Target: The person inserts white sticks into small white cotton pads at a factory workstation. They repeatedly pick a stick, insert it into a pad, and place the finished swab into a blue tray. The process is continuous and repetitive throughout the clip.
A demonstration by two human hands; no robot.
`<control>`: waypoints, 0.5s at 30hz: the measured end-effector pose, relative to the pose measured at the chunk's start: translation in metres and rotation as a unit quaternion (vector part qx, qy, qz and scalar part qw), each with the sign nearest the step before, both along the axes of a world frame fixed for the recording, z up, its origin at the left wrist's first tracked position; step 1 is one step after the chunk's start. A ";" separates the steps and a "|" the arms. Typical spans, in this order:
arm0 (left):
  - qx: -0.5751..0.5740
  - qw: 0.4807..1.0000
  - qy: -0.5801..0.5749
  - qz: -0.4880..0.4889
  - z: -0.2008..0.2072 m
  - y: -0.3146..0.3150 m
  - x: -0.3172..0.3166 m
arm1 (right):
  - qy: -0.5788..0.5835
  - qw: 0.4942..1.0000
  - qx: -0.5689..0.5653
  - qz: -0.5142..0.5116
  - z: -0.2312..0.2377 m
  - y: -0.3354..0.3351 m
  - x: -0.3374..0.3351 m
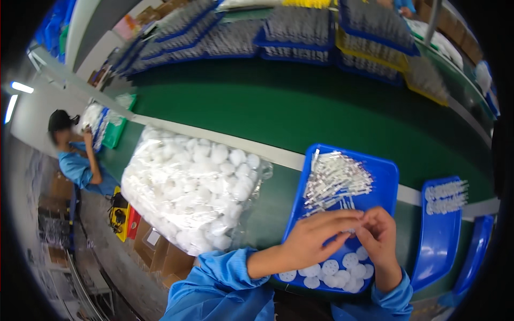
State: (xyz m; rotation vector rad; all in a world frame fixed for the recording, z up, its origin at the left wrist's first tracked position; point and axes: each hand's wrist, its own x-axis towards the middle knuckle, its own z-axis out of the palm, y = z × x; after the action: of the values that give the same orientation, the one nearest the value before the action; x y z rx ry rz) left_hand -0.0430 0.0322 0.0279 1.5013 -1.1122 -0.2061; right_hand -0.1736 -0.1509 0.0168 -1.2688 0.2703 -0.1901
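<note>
My left hand (pixel 319 239) and my right hand (pixel 379 236) meet above a blue tray (pixel 383 195), their fingertips pinched together. A small whitish piece (pixel 351 231) shows between the fingers; most of it is hidden, so its kind is unclear. Under and in front of my hands, round white discs with small holes (pixel 330 267) lie loose in the near part of the tray. Thin white sticks with darker marks (pixel 340 179) form a heap at its far end.
Left of the tray lies a large clear bag of white round pieces (pixel 187 187). Another blue tray (pixel 436 251) holds rows of white parts (pixel 447 197) on the right. Filled trays (pixel 297 29) stand stacked beyond the green surface (pixel 257 91). A co-worker (pixel 80 160) works at far left.
</note>
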 end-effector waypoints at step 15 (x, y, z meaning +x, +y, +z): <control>0.110 0.992 0.063 0.014 0.015 0.016 -0.002 | -0.047 0.898 -0.436 -0.027 0.013 0.000 -0.019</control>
State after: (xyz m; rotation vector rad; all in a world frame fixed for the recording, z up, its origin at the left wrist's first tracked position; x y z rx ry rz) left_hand -0.0453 0.0482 0.0429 1.6737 -0.9911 -0.4102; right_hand -0.1929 -0.1513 0.0298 -2.1376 0.1318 -0.4519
